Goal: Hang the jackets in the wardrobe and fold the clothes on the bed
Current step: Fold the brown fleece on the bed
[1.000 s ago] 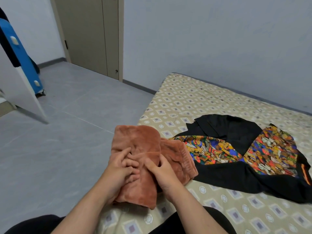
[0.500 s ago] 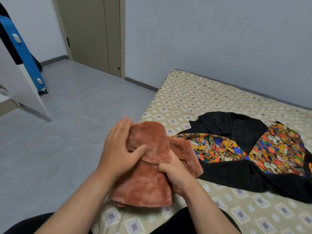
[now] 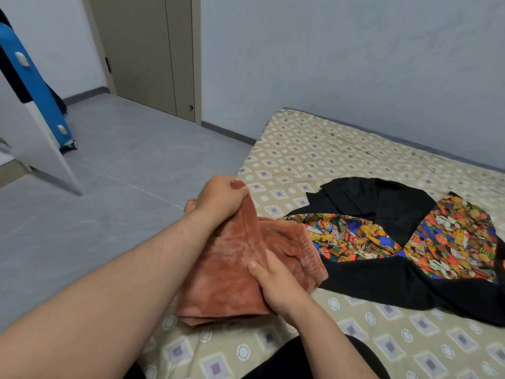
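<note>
a: where is the rust-brown cloth [image 3: 232,274]?
b: at the near edge of the bed [image 3: 300,149], partly folded. its right side touches the black garment [image 3: 382,209] with the bright bear print.
a: and the hands?
b: the left hand [image 3: 218,198] is curled round the cloth's upper edge, pinching it and holding it raised. the right hand [image 3: 276,285] clasps the lower fold with the thumb on top. its fingers seem tucked into the fabric, but they are mostly hidden.
a: what's beyond?
b: a blue suitcase [image 3: 41,91] stands on the grey floor [image 3: 123,165], behind a white door panel [image 3: 35,149].
</note>
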